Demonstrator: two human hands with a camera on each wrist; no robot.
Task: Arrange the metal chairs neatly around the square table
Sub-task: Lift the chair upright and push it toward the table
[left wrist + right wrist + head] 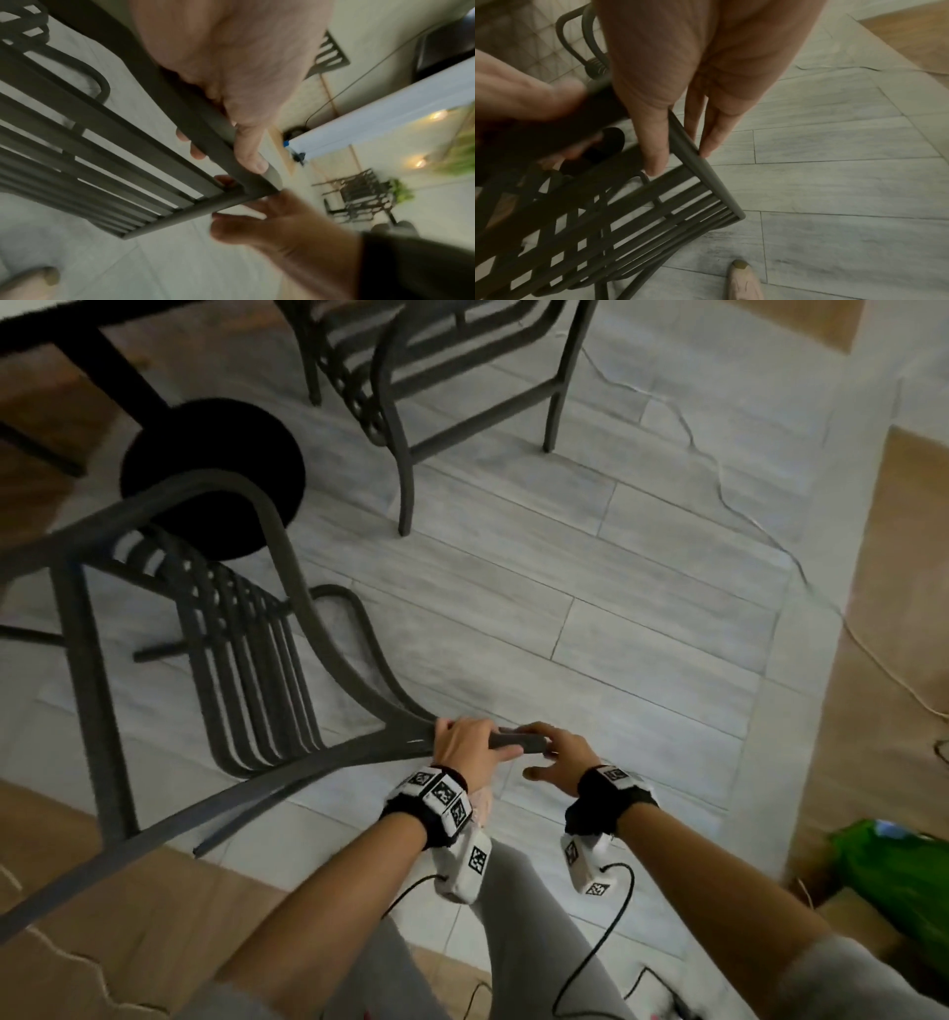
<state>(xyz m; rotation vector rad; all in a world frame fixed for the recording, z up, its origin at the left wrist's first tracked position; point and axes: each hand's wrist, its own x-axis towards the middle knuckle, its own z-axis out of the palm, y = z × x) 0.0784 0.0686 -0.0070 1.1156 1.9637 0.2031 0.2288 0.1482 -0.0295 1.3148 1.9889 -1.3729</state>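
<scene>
Far left of the floor: tabletop (77,310) cut off at the upper corner, only its dark edge, post and round black base (215,469) in view. Just right of that base, near metal chair (246,660) tipped back toward the person, slatted back rising to a top rail (513,742) near the lower middle of the floor. Left hand (464,744) wrapped around that rail, fingers curled under and thumb laid along the top. Right hand (557,760) beside it at the rail's corner, fingers straight and loosely spread, touching the end rather than closing on it. Farther right and up the floor, second chair (436,387) upright, well apart from the first. Thin white cord (719,480) trailing across the tiles toward the right edge, green bag (893,860) at the lower right corner.

Risks from here: weight carried by one closed hand only, so the tilted chair could twist or drop; swinging legs could knock the table base or scrape the tiles; cord a possible snag or trip.

Hard to make out: front legs of the near chair, blurred and partly hidden, possibly off the floor. Tabletop shape not shown. Both wrist views smeared.
</scene>
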